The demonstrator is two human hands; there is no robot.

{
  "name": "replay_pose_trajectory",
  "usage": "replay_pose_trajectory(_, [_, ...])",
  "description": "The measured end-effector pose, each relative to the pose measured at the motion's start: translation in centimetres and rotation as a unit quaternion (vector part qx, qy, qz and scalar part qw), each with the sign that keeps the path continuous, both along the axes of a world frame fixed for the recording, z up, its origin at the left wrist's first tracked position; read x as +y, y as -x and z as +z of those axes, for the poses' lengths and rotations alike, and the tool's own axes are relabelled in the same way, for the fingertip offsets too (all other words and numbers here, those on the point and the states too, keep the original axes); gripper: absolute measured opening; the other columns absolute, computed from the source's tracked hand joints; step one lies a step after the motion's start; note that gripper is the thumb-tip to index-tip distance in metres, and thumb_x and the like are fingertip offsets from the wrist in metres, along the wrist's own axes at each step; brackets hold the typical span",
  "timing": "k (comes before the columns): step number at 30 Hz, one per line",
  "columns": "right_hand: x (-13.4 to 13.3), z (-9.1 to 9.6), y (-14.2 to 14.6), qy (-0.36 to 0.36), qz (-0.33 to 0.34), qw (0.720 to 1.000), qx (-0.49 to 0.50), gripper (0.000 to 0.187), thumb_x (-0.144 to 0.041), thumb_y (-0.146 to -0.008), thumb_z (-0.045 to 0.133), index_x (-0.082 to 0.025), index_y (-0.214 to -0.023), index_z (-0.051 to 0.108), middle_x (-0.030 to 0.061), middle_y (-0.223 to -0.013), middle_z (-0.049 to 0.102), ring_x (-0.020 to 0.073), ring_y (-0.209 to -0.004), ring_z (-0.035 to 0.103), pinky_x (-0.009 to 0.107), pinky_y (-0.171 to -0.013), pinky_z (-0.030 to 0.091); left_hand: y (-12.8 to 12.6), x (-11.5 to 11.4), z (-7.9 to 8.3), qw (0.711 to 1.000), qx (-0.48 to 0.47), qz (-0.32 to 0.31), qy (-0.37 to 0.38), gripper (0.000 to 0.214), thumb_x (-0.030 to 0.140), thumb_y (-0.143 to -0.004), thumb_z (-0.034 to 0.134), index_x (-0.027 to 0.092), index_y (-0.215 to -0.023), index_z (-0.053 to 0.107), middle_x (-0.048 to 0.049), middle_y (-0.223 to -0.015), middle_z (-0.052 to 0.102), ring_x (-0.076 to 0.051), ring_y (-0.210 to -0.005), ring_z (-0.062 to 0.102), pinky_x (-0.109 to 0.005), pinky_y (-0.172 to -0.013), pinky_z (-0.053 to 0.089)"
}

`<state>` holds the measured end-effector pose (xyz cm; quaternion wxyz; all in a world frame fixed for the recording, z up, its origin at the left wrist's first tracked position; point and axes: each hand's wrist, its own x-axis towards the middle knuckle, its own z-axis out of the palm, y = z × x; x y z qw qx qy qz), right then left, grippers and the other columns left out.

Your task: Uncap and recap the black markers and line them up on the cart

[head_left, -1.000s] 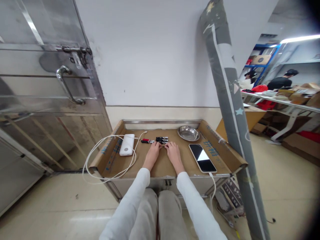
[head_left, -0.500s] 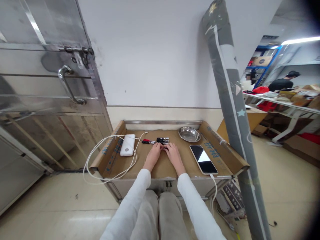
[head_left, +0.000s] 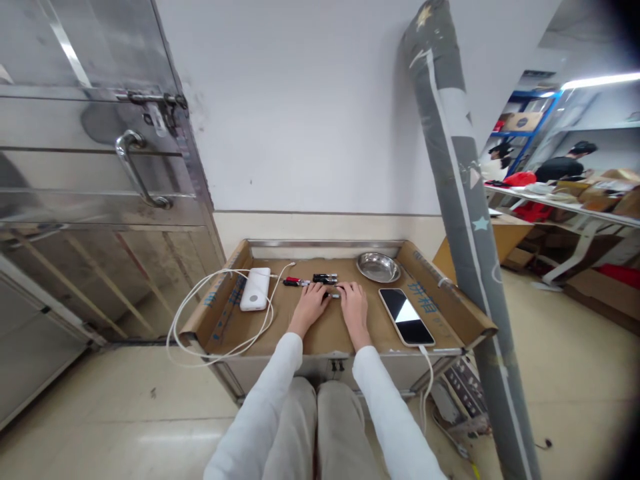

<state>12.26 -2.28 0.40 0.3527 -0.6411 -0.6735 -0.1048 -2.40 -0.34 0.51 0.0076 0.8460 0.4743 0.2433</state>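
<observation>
My left hand (head_left: 311, 307) is closed, its fingertips on a black and light-coloured pen (head_left: 335, 296) that lies low over the cardboard and points to the right. Close by, my right hand (head_left: 354, 306) has bent fingers pressed together; a small dark thing shows at their tips, too small to name. Just beyond the hands, several black pens (head_left: 325, 277) lie side by side, partly covered by my fingers. To their left are red and black pens (head_left: 296, 282).
The cardboard-lined table (head_left: 285, 327) has raised sides. A white power bank (head_left: 255, 289) with a looped cable lies left, a phone (head_left: 407, 317) right, a round metal dish (head_left: 379, 267) at the back right. A tall grey wrapped roll (head_left: 465, 173) leans beside the table. People sit far right.
My hands have moved apart, the right one shifting rightward. A pen shows in the gap between them, where the fingers met before.
</observation>
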Motion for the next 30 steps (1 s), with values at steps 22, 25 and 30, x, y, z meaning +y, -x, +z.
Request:
replay_pose_trajectory(22, [-0.2,0.0,0.4,0.028,0.147,0.988,0.042,0.033,-0.022,-0.094,0.036,-0.021,-0.121,0.055,0.0065,-0.111,0.065,0.0189,-0.096,0.06,0.031,-0.087,0.043,0.2,-1.1,0.4,0.995,-0.027,0.086,-0.033,0.021,0.02,-0.094,0.037,0.018,-0.108,0.052,-0.0075,-0.106,0.058,-0.017,-0.088,0.059,-0.029,-0.079,0.046])
replay_pose_trajectory(25, [-0.1,0.0,0.7,0.047,0.201,0.978,0.042,0.05,-0.018,-0.091,0.037,-0.025,-0.14,0.033,0.0054,-0.128,0.057,0.0178,-0.106,0.058,0.031,-0.09,0.044,0.2,-1.6,0.7,0.988,-0.025,0.149,-0.039,0.022,0.021,-0.095,0.035,0.016,-0.107,0.053,-0.0089,-0.104,0.059,-0.019,-0.092,0.058,-0.031,-0.082,0.046])
replay_pose_trajectory(30, [0.5,-0.5,0.8,0.043,0.157,0.986,0.035,0.049,-0.016,-0.09,0.031,-0.02,-0.139,0.038,0.0081,-0.128,0.056,0.0185,-0.115,0.052,0.034,-0.097,0.042,0.5,-2.1,0.7,0.944,0.002,0.324,-0.07,0.025,0.017,-0.093,0.033,0.014,-0.104,0.054,-0.0129,-0.103,0.058,-0.027,-0.098,0.054,-0.041,-0.084,0.044])
